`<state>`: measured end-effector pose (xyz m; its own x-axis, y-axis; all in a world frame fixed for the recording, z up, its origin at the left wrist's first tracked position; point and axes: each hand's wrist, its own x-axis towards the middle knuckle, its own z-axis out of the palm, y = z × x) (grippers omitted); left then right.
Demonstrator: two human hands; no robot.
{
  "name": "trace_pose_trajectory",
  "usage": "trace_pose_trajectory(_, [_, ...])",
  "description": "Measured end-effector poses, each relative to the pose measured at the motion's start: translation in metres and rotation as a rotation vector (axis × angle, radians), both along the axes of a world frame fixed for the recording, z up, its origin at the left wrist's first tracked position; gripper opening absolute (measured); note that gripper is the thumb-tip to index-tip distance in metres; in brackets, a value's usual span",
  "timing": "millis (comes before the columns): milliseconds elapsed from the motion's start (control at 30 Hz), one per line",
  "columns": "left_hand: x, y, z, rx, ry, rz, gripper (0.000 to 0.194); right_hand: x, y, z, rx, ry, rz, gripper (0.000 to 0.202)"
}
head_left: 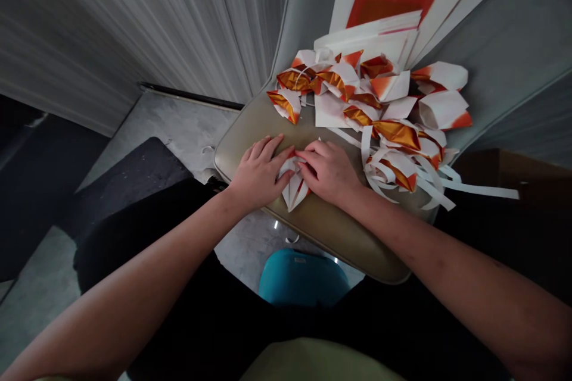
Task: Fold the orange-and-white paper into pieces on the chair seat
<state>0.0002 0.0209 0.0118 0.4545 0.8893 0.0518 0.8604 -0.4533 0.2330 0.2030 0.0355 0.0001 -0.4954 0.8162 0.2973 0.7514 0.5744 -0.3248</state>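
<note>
A folded piece of white and red-orange paper lies near the front edge of the padded seat, its lower part creased to a point. My left hand rests on the paper's left side, fingers stretched out flat, thumb and forefinger pressing on it. With fingers curled, my right hand pinches the paper's upper right part; its fingertips hide the pinched edge. Beyond my hands is a heap of folded paper pieces, white and red-orange with shiny gold faces. White paper strips trail from its right side.
The padded seat holds everything. Flat white sheets with a red-orange patch lean at the back. A grey panelled wall stands left, a cardboard box right. A teal stool shows below, between my legs.
</note>
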Motion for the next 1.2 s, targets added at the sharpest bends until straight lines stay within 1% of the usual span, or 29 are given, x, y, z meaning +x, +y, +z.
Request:
trace_pose_trajectory(233, [0.001,-0.001,0.001,0.003,0.003,0.002,0.05,0.001,0.001,-0.002,-0.003,0.053,0.008,0.026])
trace_pose_trajectory(367, [0.001,-0.001,0.001,-0.009,0.007,0.009,0.051,0.001,0.001,-0.004,0.002,0.098,0.011,0.03])
trace_pose_trajectory(633, [0.001,-0.001,0.002,-0.025,0.016,0.014,0.052,0.001,0.001,-0.005,0.028,0.067,-0.001,0.029])
trace_pose_trajectory(800, [0.0,-0.003,0.002,-0.013,0.031,0.026,0.055,0.0,0.002,-0.006,0.015,0.083,-0.018,0.029])
trace_pose_trajectory(1000, [-0.012,-0.018,-0.003,0.013,0.033,0.059,0.06,-0.001,0.001,-0.007,0.01,0.096,-0.023,0.029])
trace_pose_trajectory(1100, [-0.022,-0.026,-0.005,0.021,0.029,0.086,0.057,-0.001,0.001,-0.006,-0.003,0.098,-0.025,0.027])
trace_pose_trajectory(1200, [-0.032,-0.029,-0.002,0.033,0.027,0.136,0.05,-0.002,0.002,-0.005,-0.019,0.081,-0.013,0.028])
